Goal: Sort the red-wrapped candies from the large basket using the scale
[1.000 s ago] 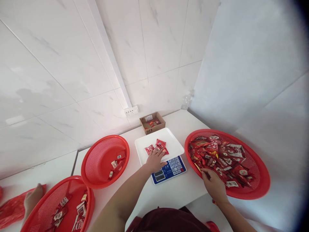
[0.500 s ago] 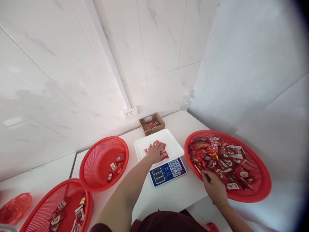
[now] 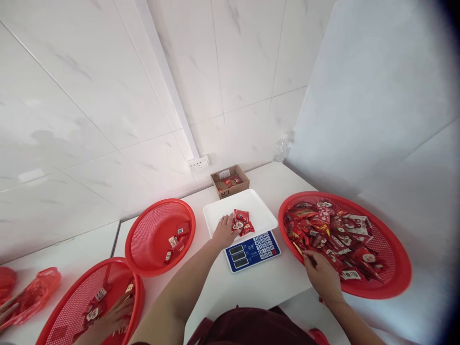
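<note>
My left hand (image 3: 226, 232) reaches over the white weighing tray (image 3: 219, 211) of the scale, fingers stretched out and lying against the left side of several small red snack packets (image 3: 241, 218). Below the tray shows the scale's blue panel (image 3: 251, 251) with its keys and dark displays. My right hand (image 3: 323, 275) is at the near left rim of a large red basket (image 3: 402, 268) heaped with red packets (image 3: 334, 235). Its fingers are curled together, and a thin yellow strip (image 3: 297, 248) shows at the fingertips. What that strip belongs to is unclear.
Behind the scale stands a cardboard box (image 3: 233, 190) holding red packets. To the left are a red basket (image 3: 147, 235) with several packets and a nearer red basket (image 3: 77, 292), where another person's hand (image 3: 117, 316) reaches in. A red plastic bag (image 3: 39, 292) lies far left, another hand beside it.
My left hand has slid left off the packets, uncovering them. Another person's hands have come into view at the lower left. My right hand stays at the basket rim. The view has shifted slightly.
</note>
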The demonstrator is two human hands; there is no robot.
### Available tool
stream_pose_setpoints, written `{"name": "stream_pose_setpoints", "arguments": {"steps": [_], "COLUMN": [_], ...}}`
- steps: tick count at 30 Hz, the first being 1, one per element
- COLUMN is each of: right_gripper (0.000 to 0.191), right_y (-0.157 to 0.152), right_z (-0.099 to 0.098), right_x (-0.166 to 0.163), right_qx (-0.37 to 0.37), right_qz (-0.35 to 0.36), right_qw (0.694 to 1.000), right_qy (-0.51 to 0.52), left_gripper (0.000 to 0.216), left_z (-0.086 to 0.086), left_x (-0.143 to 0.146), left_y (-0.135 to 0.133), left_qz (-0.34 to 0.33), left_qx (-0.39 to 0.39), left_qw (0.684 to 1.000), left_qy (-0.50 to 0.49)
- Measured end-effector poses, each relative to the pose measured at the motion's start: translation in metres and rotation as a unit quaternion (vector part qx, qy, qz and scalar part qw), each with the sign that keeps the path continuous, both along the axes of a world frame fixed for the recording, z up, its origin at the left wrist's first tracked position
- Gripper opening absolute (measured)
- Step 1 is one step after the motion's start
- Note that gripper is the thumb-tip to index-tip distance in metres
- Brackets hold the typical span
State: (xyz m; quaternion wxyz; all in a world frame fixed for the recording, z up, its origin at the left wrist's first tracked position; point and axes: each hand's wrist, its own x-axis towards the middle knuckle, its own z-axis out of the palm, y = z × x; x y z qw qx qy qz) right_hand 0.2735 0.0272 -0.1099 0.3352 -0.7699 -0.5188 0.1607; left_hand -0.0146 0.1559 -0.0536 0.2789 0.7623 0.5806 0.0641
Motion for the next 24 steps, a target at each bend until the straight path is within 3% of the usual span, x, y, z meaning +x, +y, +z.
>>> {"name": "stream_pose_setpoints", "arguments": {"steps": [5,9,14,18,24], "right_gripper": [0.029,0.029,0.027,0.025,0.024], "right_y": [-0.001,-0.002,-0.002,-0.002,-0.002], "right_z": [0.000,0.000,-0.002,-0.003,-0.001], "right_x": [-0.001,-0.002,-0.002,-0.001,-0.001], "right_qx": [0.004,0.005,0.020,0.021,0.014], "right_qz": [0.006,0.001,-0.002,0.000,0.002], "right_qw": [1.000,1.000,1.000,1.000,1.000], "right_qy": [-0.002,-0.004,-0.010,-0.017,-0.016], "left_gripper": [0.064,0.054,0.036,0.022,0.008], "left_z": [0.011,0.022,0.030,0.028,0.009], "left_x": [-0.005,-0.020,-0.040,-0.047,-0.047], "left_y": [-0.015,-0.047,-0.096,-0.128,-0.151], "left_qz": [0.083,0.172,0.274,0.303,0.285], "left_qx": [0.035,0.044,-0.061,-0.141,-0.185], "left_qw": [0.991,0.956,0.895,0.867,0.876], "left_qy": [-0.099,-0.235,-0.348,-0.371,-0.342]}}
